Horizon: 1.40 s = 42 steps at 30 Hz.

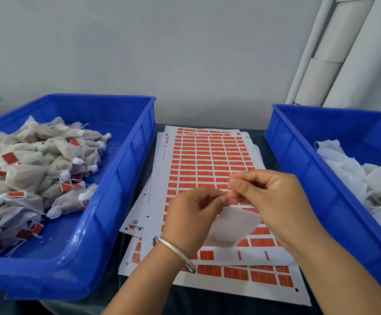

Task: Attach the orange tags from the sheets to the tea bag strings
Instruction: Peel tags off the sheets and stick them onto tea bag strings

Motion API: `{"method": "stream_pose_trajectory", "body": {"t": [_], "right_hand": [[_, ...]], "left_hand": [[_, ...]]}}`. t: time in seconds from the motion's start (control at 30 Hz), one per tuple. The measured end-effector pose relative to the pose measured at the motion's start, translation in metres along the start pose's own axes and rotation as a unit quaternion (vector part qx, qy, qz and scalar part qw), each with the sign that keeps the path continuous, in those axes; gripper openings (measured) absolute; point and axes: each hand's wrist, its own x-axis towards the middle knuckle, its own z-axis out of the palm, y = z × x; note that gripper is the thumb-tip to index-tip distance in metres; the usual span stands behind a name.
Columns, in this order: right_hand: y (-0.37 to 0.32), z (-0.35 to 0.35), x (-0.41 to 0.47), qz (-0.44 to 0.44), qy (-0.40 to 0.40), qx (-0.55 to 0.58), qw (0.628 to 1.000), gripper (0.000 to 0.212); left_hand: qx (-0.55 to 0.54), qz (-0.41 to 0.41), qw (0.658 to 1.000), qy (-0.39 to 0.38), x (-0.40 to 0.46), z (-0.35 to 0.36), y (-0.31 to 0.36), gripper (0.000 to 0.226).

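A white tea bag point(232, 226) hangs over the stacked sheets of orange tags point(210, 155) in the middle of the table. My left hand point(191, 214) pinches the bag at its top, where the string begins. Just to the right, my right hand point(269, 196) pinches the thin white string between thumb and fingertips. The two hands almost touch. No tag shows on this string. The sheets' near rows have gaps where tags are gone.
A blue bin point(126, 169) on the left holds several tea bags with orange tags on them. Another blue bin point(303, 169) on the right holds white tea bags with no tags in sight. White rolls point(335, 53) lean against the wall at the back right.
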Motion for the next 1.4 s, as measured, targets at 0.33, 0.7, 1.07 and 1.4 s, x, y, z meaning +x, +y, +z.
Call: {"method": "stream_pose_trajectory", "body": {"t": [0.33,0.7,1.07,1.4], "right_hand": [[0.016,0.004,0.004,0.019,0.015,0.052,0.998,0.010],[0.041,0.016,-0.003,0.079,-0.113,-0.006,0.990,0.019],[0.053,0.024,-0.004,0.123,-0.105,0.007,0.987,0.022],[0.057,0.016,-0.013,0.185,-0.129,0.016,0.974,0.024]], "left_hand": [[0.002,0.007,0.998,-0.065,0.003,0.001,-0.004,0.007],[-0.009,0.002,0.999,0.046,0.014,-0.005,-0.008,0.017],[0.092,0.057,0.991,0.081,0.014,-0.011,-0.014,0.016],[0.326,0.127,0.928,0.127,0.008,-0.013,-0.021,0.031]]}}
